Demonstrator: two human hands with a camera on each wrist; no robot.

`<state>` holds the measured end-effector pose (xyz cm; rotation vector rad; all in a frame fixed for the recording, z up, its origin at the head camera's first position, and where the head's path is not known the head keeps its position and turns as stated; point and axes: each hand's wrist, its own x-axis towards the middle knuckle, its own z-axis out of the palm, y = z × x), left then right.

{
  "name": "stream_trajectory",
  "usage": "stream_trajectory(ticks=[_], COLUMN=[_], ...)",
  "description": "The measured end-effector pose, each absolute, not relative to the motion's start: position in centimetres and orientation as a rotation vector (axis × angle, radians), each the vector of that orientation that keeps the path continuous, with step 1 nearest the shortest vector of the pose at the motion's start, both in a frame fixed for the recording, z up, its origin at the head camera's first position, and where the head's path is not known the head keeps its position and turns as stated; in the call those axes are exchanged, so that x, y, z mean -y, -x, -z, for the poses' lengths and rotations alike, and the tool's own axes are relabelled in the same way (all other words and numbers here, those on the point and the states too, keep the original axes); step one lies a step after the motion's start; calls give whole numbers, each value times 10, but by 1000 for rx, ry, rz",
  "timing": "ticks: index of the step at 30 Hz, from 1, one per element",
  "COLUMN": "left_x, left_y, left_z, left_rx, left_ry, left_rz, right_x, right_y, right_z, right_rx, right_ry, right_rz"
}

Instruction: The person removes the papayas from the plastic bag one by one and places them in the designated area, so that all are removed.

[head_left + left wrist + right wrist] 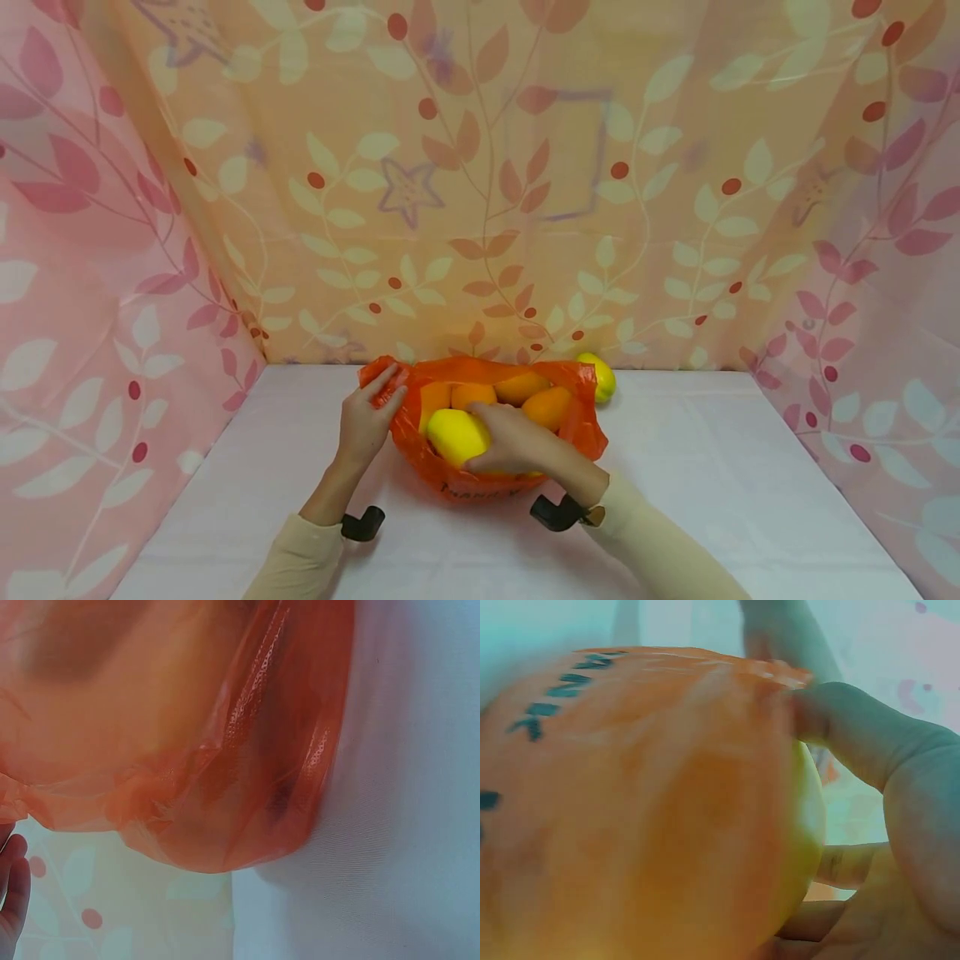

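Observation:
An orange plastic bag with dark lettering stands with its mouth spread, several orange fruits inside. My right hand grips a yellow fruit at the bag's front opening, thumb at the near side and fingers over the top. In the right wrist view the bag's film covers much of the yellow fruit, with the hand around its side. My left hand pinches the bag's left rim; its fingertips show at the left wrist view's edge, beside the film.
Another yellow fruit lies behind the bag's right side, on the white tabletop. Patterned cloth hangs at the back and on both sides. A dark wrist device sits at each wrist.

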<state>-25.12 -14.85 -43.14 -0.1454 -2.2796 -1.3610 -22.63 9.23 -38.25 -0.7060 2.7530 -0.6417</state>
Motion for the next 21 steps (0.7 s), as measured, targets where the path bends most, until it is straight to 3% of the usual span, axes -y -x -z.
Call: stream_trajectory(ticks=[21], left_x=[150], left_y=[251], left_z=[429], left_rx=[2292], left_ry=[153], left_rz=[1336], right_x=[-112], right_y=[209], right_z=[316], right_rx=[-2858], right_ry=[864], right_rz=[672])
